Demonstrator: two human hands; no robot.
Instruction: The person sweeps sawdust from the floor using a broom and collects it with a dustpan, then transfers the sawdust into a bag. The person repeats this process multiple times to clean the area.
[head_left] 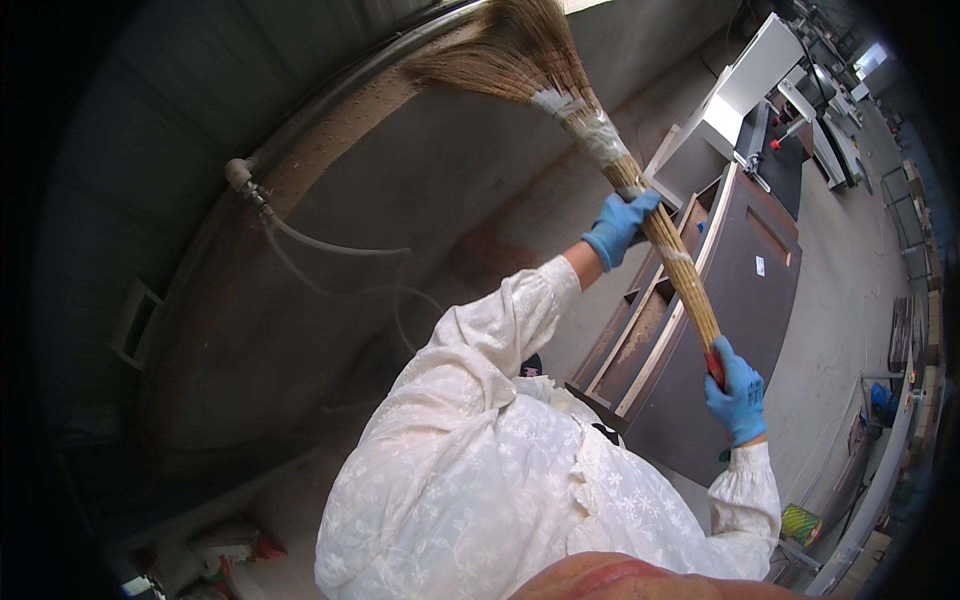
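A long straw broom (672, 250) slants across the upper middle, its bristles fanned out at the far end against a dusty ledge (330, 160) along the wall. Clear tape binds the straw where the bristles begin. My left hand (620, 228), in a blue glove, wraps around the middle of the handle. Lower down, near the red-bound butt end, my right hand (738, 390) grips the handle in a matching blue glove. Both forearms are in white patterned sleeves.
Below the ledge, a tap (240, 175) with a thin hose juts from the wall. Right of the broom lies a dark door-like panel (760, 235) beside wooden frames (640, 340). Behind it stand a white cabinet (750, 80) and machinery (825, 115). A grey floor stretches along the right.
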